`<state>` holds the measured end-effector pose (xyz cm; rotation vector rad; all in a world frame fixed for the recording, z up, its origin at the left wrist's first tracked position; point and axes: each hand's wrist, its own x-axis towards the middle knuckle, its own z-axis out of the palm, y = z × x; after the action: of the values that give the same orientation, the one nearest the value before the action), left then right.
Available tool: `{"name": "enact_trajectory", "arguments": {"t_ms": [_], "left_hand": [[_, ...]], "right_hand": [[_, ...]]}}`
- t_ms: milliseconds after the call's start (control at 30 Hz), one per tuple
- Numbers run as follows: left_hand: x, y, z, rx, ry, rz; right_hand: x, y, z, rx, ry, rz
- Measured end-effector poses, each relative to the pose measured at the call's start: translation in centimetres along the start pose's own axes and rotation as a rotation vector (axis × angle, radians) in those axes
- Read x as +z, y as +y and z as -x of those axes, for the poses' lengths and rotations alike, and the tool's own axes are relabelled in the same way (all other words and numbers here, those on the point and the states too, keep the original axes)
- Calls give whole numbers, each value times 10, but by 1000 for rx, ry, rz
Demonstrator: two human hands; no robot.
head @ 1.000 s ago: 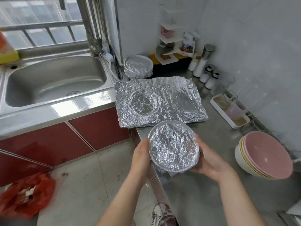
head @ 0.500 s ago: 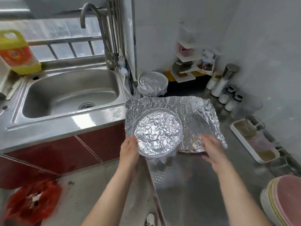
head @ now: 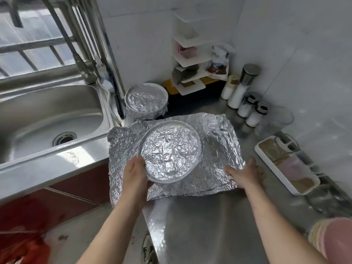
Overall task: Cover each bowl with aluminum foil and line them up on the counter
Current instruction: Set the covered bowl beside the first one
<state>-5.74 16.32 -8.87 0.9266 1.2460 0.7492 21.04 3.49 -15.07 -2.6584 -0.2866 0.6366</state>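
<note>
Fingers of left hand (head: 135,173) curl round mouth-up foil-covered bowl (head: 171,151); right hand (head: 245,170) lays straight fingers on crosswise foil sheet (head: 219,134).

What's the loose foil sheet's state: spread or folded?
Spread: foil sheet lies open, crinkled, across the counter; right hand at its near edge.
</note>
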Motion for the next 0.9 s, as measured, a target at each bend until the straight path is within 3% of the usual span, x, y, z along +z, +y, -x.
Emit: {"name": "enact_trajectory", "arguments": {"t_ms": [200, 467, 533, 633, 700, 767, 900], "left_hand": [[45, 5, -28, 27, -86, -88], [97, 24, -64, 80, -101, -103], [115, 26, -76, 79, -109, -113], [131, 27, -95, 79, -74, -146], [143, 24, -113, 71, -39, -160], [149, 22, -127, 56, -1, -137], [167, 22, -145, 36, 60, -130]], "right_hand": [[2, 5, 7, -57, -120, -71], [-23, 69, 48, 34, -284, 57], [-28, 72, 48, 40, -221, 100], [-39, 51, 46, 0, -45, 369], [-46, 20, 39, -110, 81, 226], [-45, -17, 30, -267, 110, -85], [-39, -83, -5, -290, -16, -390]]}}
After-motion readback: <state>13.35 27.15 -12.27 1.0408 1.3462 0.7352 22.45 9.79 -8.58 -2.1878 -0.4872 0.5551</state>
